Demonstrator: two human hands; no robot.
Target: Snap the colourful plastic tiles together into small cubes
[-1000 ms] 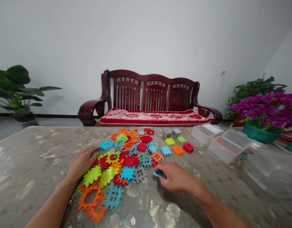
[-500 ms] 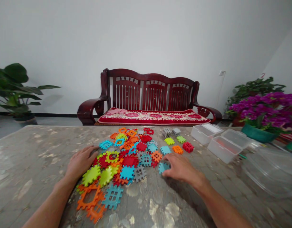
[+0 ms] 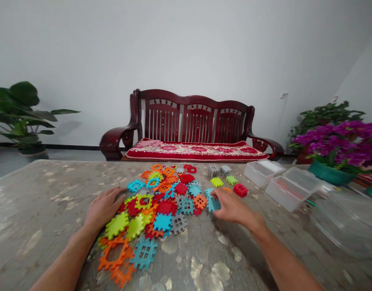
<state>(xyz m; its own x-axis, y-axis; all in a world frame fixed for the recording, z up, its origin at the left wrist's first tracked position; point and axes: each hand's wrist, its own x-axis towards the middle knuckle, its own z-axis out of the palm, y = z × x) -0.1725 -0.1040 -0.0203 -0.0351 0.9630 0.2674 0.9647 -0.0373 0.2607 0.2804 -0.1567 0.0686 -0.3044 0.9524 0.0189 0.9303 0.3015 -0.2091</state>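
1. From where I stand, the right hand (image 3: 231, 205) has its thumb and fingers pinching a blue piece (image 3: 213, 203) by the near right side, which leaves the toothed far edge clear of the grip.
2. That piece is just right of the loose pile, near the small groups; whether it touches another blue one beneath, I cannot tell.
3. The left hand (image 3: 104, 208) lies palm down on the worktop (image 3: 52, 218) at the pile's left edge, thumb and forefinger apart, seemingly pinching nothing. It looks set there to steady the arm, though its underside is hidden.
4. The mixed pile (image 3: 166, 206) lies between the hands, probably so both can reach it; its pieces overlap at odd angles.
5. Beyond the right hand, grey stacks (image 3: 213, 171), lime pieces (image 3: 217, 182) and a red stack (image 3: 240, 190) stand apart, each one colour, presumably to keep them distinct. A little orange (image 3: 228, 189) shows behind the hand.
6. Clear boxes (image 3: 283, 197) sit farther right, out of the hands' way.
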